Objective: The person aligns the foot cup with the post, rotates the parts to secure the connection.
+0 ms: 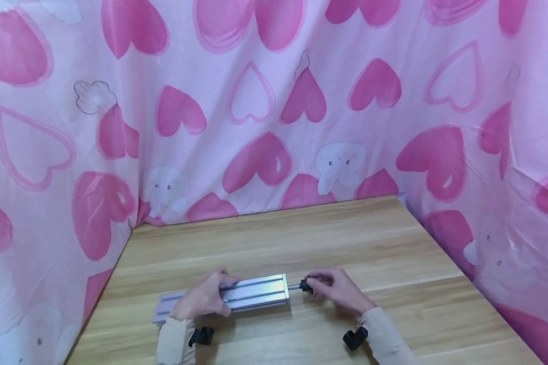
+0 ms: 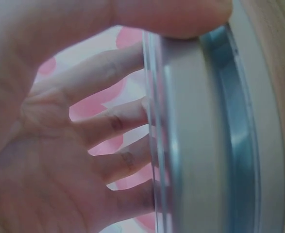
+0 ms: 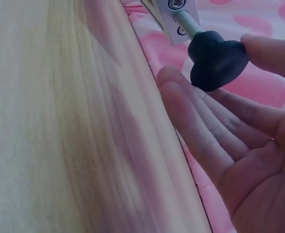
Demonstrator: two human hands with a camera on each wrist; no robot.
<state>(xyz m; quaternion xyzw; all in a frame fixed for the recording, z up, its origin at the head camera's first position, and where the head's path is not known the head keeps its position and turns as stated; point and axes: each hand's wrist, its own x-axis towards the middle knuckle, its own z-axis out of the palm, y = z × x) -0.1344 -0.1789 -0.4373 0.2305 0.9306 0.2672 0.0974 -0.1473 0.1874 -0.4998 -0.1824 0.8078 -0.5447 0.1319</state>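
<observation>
A silver aluminium profile (image 1: 255,290) with long grooves lies slantwise above the wooden table, its far left end behind my left forearm. My left hand (image 1: 205,295) grips it across its width, thumb on the near side and fingers over the far side; the left wrist view shows the profile (image 2: 195,131) close up. From the end plate (image 3: 181,19) at its right end sticks a threaded rod (image 3: 187,23) carrying a black levelling foot (image 3: 215,63). My right hand (image 1: 331,288) pinches this foot, thumb on one side and fingertips on the other.
The wood-grain table (image 1: 274,238) runs back to a pink curtain (image 1: 274,101) with hearts, which also hangs along the left and right sides. Black camera mounts (image 1: 355,338) sit at both wrists, beside light sleeves (image 1: 385,337).
</observation>
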